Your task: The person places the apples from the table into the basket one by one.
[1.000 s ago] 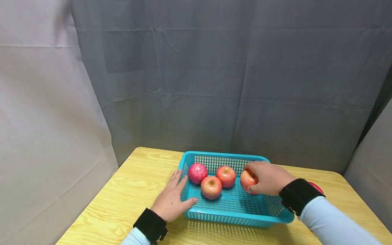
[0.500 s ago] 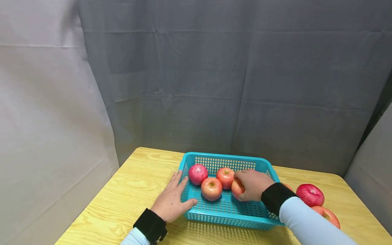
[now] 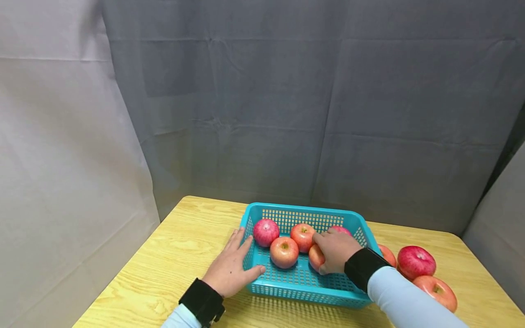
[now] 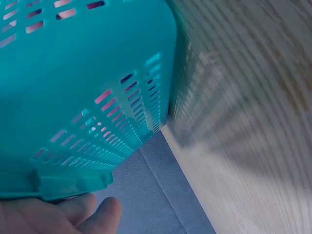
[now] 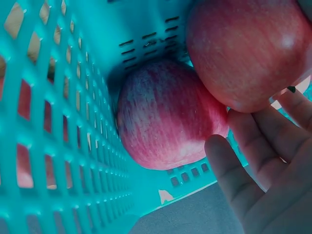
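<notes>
Inside the blue-green plastic basket (image 3: 303, 291), my right hand (image 3: 338, 249) grips an apple (image 3: 316, 258) between thumb and fingers. A pinkish-red apple (image 3: 341, 230) shows partly behind that hand. In the right wrist view, the fingers curve against the gripped apple (image 5: 243, 53), and the darker red apple (image 5: 165, 114) lies beside it against the basket wall. Farther left in the basket are a deep pink apple (image 3: 265, 232) and two lighter ones, one at the back (image 3: 302, 237) and one in front (image 3: 284, 252). My left hand (image 3: 231, 271) rests at the basket's left rim, fingers straight and spread.
On the wooden table (image 3: 164, 273), right of the basket, lie a dark pink apple (image 3: 416, 262), a lighter apple (image 3: 436, 291) and one partly hidden apple (image 3: 387, 255). Grey cloth (image 3: 262, 114) hangs behind the table, with pale cloth (image 3: 69, 159) on the left.
My right hand has carried the apple leftward and down, beside the other apples in the basket. Its arm has uncovered apples on the table. The left hand stays put.
</notes>
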A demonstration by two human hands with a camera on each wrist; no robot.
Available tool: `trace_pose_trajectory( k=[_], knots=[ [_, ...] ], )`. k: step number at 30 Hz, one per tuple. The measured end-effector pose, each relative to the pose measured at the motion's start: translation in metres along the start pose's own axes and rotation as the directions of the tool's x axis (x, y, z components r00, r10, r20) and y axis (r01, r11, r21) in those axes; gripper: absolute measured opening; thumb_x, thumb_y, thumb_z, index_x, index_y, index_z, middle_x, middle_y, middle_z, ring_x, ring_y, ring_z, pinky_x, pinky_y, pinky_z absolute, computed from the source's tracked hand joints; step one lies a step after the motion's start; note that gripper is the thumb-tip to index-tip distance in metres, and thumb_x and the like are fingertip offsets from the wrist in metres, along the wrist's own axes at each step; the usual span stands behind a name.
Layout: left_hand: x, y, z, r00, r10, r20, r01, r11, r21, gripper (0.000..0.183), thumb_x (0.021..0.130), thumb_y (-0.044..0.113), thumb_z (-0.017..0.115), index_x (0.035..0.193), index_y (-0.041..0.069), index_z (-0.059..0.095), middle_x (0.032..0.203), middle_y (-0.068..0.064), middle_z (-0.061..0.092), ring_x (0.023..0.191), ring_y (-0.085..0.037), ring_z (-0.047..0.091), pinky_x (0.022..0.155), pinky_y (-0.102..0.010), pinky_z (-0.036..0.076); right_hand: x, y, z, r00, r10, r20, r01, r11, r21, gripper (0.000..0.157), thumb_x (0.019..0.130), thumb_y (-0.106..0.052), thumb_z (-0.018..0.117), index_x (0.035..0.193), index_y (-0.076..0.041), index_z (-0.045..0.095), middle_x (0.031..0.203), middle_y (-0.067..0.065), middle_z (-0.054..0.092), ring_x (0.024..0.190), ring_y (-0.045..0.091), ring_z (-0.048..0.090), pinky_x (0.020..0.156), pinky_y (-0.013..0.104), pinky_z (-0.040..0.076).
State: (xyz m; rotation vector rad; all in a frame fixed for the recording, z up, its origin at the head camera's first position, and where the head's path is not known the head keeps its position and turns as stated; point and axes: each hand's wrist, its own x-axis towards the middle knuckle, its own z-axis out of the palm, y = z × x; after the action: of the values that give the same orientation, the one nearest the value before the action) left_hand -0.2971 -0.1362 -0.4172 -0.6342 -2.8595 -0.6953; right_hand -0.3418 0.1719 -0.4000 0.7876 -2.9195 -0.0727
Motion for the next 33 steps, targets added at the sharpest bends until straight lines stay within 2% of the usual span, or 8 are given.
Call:
trace_pose_trajectory(
  k=[10,15,17,20,24,30,33],
  knots=[
    [0.001,-0.001,0.002,1.0,0.0,-0.006,0.0,1.0,0.0,0.09,0.082,0.07,0.05,0.145,0.007,0.035,0.155,-0.012,0.016,0.139,-0.027,0.006,0.103,-0.052,0.035,-0.001,0.004,-0.002,1.0,0.002,0.027,-0.004,0.999,0.047,0.053,0.056,-0.037,0.087,0.096,-0.019,0.058,0.087,-0.004,0.058,0.086,0.02,0.05,0.074,0.042,0.05],
    [0.001,-0.002,0.002,1.0,-0.004,0.002,0.004,1.0,0.0,0.091,0.082,0.072,0.048,0.145,0.007,0.035,0.155,-0.011,0.015,0.139,-0.025,0.006,0.103,-0.052,0.035,-0.004,0.009,-0.007,0.999,0.016,0.05,-0.021,0.996,0.089,0.054,0.062,-0.036,0.084,0.107,-0.018,0.06,0.087,-0.007,0.057,0.085,0.016,0.048,0.069,0.037,0.048],
    [0.001,-0.003,0.002,1.0,-0.004,0.003,0.004,1.0,-0.003,0.092,0.082,0.072,0.048,0.145,0.007,0.035,0.155,-0.011,0.015,0.139,-0.025,0.006,0.103,-0.052,0.035,-0.006,0.011,-0.011,0.997,0.042,0.062,-0.049,0.993,0.109,0.058,0.063,-0.035,0.083,0.114,-0.018,0.061,0.09,-0.007,0.058,0.086,0.015,0.047,0.068,0.035,0.047],
    [0.001,-0.003,0.002,1.0,-0.003,-0.003,0.003,1.0,-0.006,0.092,0.082,0.072,0.048,0.145,0.007,0.035,0.155,-0.011,0.015,0.139,-0.025,0.006,0.103,-0.052,0.035,-0.009,0.014,-0.02,0.995,0.067,0.077,-0.077,0.988,0.135,0.061,0.066,-0.035,0.082,0.12,-0.017,0.06,0.103,-0.003,0.061,0.094,0.017,0.05,0.074,0.039,0.05],
    [0.0,-0.003,0.003,1.0,-0.004,-0.007,0.004,1.0,-0.007,0.093,0.081,0.072,0.048,0.145,0.007,0.035,0.155,-0.011,0.015,0.139,-0.026,0.006,0.103,-0.053,0.035,-0.016,0.019,-0.034,0.993,0.072,0.093,-0.088,0.98,0.179,0.058,0.069,-0.037,0.081,0.119,-0.015,0.06,0.113,0.004,0.062,0.101,0.023,0.052,0.083,0.047,0.051],
    [0.001,-0.002,0.002,1.0,-0.005,-0.007,0.005,1.0,-0.009,0.093,0.081,0.072,0.048,0.146,0.006,0.034,0.156,-0.011,0.014,0.139,-0.025,0.006,0.104,-0.052,0.034,-0.03,0.03,-0.052,0.99,0.104,0.096,-0.122,0.972,0.202,0.059,0.072,-0.041,0.079,0.123,-0.019,0.058,0.118,0.009,0.059,0.103,0.028,0.051,0.076,0.047,0.055],
    [0.0,-0.001,0.002,1.0,-0.011,-0.004,0.011,1.0,-0.009,0.093,0.081,0.072,0.048,0.146,0.007,0.033,0.156,-0.011,0.014,0.139,-0.025,0.005,0.104,-0.052,0.034,-0.041,0.038,-0.059,0.988,0.122,0.095,-0.139,0.97,0.198,0.062,0.074,-0.043,0.077,0.126,-0.015,0.057,0.123,0.012,0.057,0.108,0.033,0.051,0.081,0.052,0.052]
  ],
)
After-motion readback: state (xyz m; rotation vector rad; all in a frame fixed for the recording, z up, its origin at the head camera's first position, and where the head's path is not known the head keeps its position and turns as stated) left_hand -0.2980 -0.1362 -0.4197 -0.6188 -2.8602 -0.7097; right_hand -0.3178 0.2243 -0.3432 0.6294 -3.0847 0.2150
